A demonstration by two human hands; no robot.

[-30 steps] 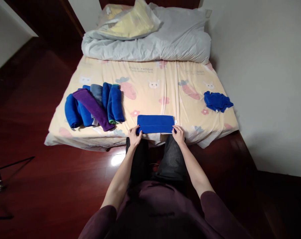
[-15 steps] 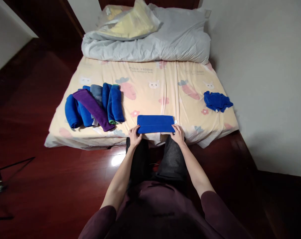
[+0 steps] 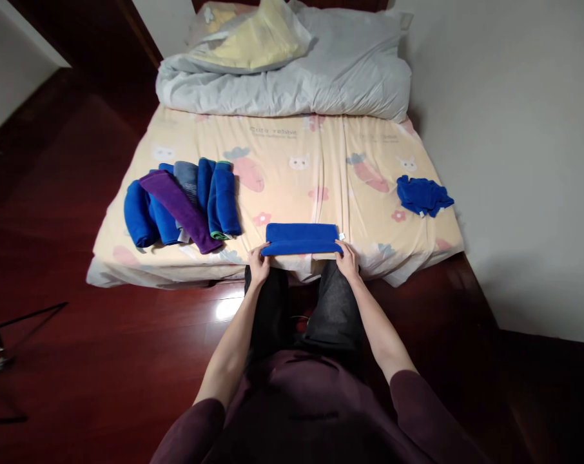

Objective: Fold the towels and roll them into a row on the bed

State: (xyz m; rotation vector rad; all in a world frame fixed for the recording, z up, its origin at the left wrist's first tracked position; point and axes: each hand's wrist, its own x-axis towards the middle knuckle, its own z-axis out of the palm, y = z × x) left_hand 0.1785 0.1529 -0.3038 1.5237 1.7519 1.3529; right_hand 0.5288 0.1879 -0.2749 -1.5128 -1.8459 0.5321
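A blue towel (image 3: pixel 301 237), folded into a long flat strip, is laid across the near edge of the bed, on the patterned sheet (image 3: pixel 321 174), directly in front of the person. Its left near corner is pinched by the left hand (image 3: pixel 258 264), and its right near corner is pinched by the right hand (image 3: pixel 347 260). The fingers of both are closed on the cloth. A small white tag (image 3: pixel 341 236) is seen at the towel's right end, just beside the right hand.

To the left on the sheet, well apart from the towel, a row of rolled towels (image 3: pixel 138 216) is set side by side, mostly blue, with a purple one (image 3: pixel 180 211) laid slantwise over them. Near the right edge of the bed a crumpled blue cloth (image 3: pixel 422 195) is seen, well apart from both hands. At the far end a grey duvet (image 3: pixel 321 77) is bunched up, with yellow bedding (image 3: pixel 253 45) on top of it. Dark red wooden floor (image 3: pixel 103 361) is seen around the bed, and a white wall (image 3: pixel 514 161) on the right.
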